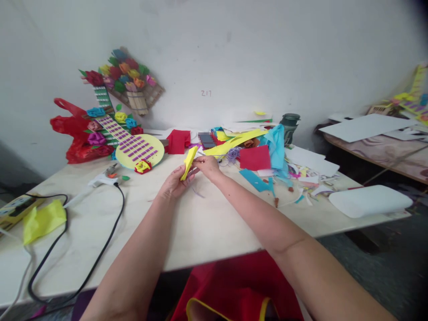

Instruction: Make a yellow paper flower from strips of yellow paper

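My left hand (pixel 174 182) grips a folded strip of bright yellow crepe paper (pixel 189 163), holding it upright above the middle of the table. Close against its right side, my right hand (pixel 207 166) has its fingers pinched together at the paper's edge. A thin greyish thing shows by those fingers, too small to make out. Below the hands lies a pale purple strip (pixel 198 192) on the table. To the left is a yellow guitar-shaped craft (pixel 140 150) with purple bars and a red and yellow flower.
A white glue gun (pixel 103 179) with a black cord (pixel 113 227) lies at left, near a yellow paper piece (pixel 45 220). Red paper (pixel 255 158), blue paper (pixel 257 180) and scraps cover the right. A dark bottle (pixel 289 127) stands behind. A white roll (pixel 369 200) lies near the right edge.
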Available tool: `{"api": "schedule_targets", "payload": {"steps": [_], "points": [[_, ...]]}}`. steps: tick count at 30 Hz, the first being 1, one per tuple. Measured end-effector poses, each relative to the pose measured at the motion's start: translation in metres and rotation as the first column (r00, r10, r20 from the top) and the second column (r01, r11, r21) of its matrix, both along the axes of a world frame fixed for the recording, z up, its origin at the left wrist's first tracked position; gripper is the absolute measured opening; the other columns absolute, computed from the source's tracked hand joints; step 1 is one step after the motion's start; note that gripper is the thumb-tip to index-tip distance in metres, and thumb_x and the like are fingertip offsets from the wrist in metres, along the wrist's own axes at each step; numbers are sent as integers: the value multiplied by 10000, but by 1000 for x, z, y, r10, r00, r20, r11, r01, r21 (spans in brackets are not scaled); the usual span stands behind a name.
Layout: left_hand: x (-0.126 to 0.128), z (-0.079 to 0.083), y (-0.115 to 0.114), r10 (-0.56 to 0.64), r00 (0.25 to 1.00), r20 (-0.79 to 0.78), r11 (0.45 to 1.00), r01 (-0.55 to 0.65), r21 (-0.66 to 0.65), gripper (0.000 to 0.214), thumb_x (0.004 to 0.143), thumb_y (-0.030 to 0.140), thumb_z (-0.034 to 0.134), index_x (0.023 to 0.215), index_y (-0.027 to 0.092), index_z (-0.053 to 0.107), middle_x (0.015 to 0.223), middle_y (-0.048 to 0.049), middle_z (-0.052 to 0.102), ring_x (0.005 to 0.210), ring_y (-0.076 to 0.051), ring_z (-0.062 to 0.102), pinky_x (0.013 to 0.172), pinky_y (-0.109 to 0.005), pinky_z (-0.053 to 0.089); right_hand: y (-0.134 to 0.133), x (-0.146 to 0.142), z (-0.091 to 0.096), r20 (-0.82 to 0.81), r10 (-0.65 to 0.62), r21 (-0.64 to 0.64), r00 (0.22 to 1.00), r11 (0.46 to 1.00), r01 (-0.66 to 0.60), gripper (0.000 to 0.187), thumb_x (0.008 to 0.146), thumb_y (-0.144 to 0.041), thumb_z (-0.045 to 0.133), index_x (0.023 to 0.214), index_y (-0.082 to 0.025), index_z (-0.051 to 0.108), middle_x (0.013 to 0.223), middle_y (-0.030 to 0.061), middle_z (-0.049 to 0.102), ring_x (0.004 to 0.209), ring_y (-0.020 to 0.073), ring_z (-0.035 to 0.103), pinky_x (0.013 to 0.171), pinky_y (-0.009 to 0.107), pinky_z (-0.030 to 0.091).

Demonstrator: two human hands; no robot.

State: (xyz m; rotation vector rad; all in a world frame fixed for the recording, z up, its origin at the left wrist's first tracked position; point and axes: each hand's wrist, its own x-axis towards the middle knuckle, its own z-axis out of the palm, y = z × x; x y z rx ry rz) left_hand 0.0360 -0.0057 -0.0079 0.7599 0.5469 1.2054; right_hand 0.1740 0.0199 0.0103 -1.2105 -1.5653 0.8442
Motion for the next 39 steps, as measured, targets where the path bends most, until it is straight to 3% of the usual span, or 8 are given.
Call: {"api": "schedule_targets", "payload": {"steps": [5, 11, 14, 18, 24, 28, 36, 39], "points": [[-1, -1, 1, -29, 999, -45, 1000, 29, 6, 50, 774, 137, 552, 813, 107, 549, 840, -112, 644, 623, -112, 617, 461, -144, 471, 3, 3, -2, 44, -53, 54, 998, 997, 50, 128, 665, -301, 630, 694, -201, 706, 618, -22, 665, 701, 145, 624, 628, 220, 441], [-7, 0, 1, -94, 994, -47, 995, 96, 39, 100, 769, 193, 570, 762, 132, 491, 531, 20, 473, 357, -6, 316, 310, -88, 192, -1, 0, -1, -321, -22, -65, 947, 998, 1, 132, 637, -270, 642, 598, -145, 633, 552, -29, 604, 457, 48, 464, 446, 163, 358], [-10, 2, 2, -65, 998, -25, 996, 67, 64, 128, 762, 211, 577, 753, 148, 467, 494, 57, 397, 340, -6, 255, 310, -97, 147, 0, 3, 1, -533, -65, -180, 844, 983, -38, 135, 678, -241, 608, 604, -132, 585, 604, 2, 635, 396, 30, 413, 343, 152, 266], [-13, 4, 4, 6, 999, 50, 995, -11, 95, 140, 758, 204, 577, 728, 154, 450, 475, 73, 342, 338, -8, 239, 316, -104, 147, 8, 20, 4, -732, -176, -265, 658, 963, -38, 95, 728, -133, 538, 633, -124, 541, 574, 12, 632, 379, 38, 431, 317, 146, 280], [-21, 9, 6, 112, 974, 198, 989, -128, 69, 106, 799, 175, 530, 732, 150, 451, 461, 81, 310, 338, -14, 255, 307, -114, 144, 25, 66, 2, -854, -373, -376, 361, 924, 65, 169, 756, -49, 453, 613, -137, 473, 559, 12, 614, 395, 33, 463, 331, 118, 342], [-30, 16, 5, 211, 935, 286, 974, -226, 20, 139, 833, 190, 499, 716, 149, 436, 461, 82, 321, 337, -11, 261, 302, -120, 160, 31, 91, -2, -873, -417, -383, 253, 908, 171, 166, 750, -34, 442, 632, -142, 484, 506, -26, 549, 415, 35, 497, 367, 106, 399], [-37, 24, 0, 304, 886, 351, 946, -323, -6, 194, 868, 212, 448, 685, 157, 411, 454, 82, 317, 331, -5, 260, 303, -124, 173, 38, 96, -7, -858, -445, -379, 255, 885, 269, 139, 713, -34, 520, 643, -148, 484, 561, -28, 560, 505, 55, 572, 459, 134, 475], [-37, 24, 0, 304, 894, 328, 946, -324, 6, 190, 833, 217, 515, 685, 161, 409, 460, 86, 318, 333, -1, 261, 303, -122, 173, 37, 97, -4, -895, -367, -305, 253, 919, 251, 137, 715, -29, 519, 656, -151, 496, 588, -22, 582, 549, 58, 588, 511, 149, 497]]}}
